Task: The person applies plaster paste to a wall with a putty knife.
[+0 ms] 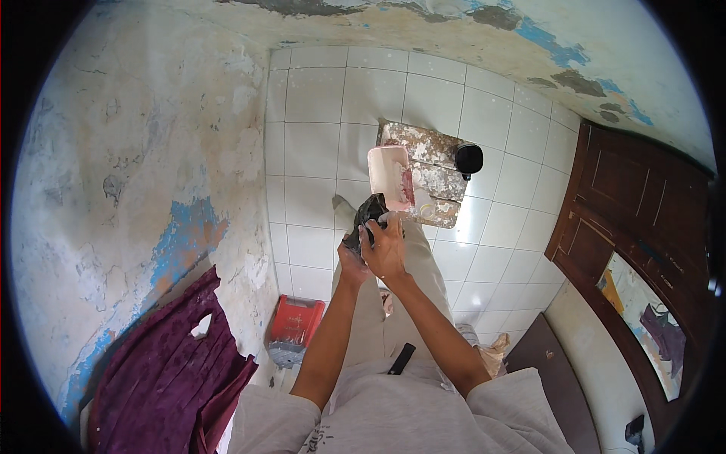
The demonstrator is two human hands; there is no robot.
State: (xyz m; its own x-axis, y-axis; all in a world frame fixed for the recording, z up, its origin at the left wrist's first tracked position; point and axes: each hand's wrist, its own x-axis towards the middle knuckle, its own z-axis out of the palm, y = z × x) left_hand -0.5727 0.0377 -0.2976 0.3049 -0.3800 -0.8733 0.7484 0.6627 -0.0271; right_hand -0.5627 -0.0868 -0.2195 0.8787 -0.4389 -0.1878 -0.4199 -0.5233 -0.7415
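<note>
A crumpled black plastic bag (370,206) is between my two hands, in front of my body and above my legs. My left hand (352,262) is closed round its lower end. My right hand (387,248) grips it from the right side, fingers bent over it and whitish with powder or paste. Whatever the bag contains is hidden. Just beyond the bag, a pale pink rectangular tub (384,168) with reddish smears rests on a paint-spattered wooden board or low stool (435,175). A black mug-like container (469,159) stands at that board's right edge.
A red container with a grey, smeared edge (296,321) stands on the white tiled floor (314,147) by my left arm. Purple cloth (162,371) hangs against the peeling left wall (113,174). To the right is a dark wooden cabinet (643,178) with a mirror (643,321).
</note>
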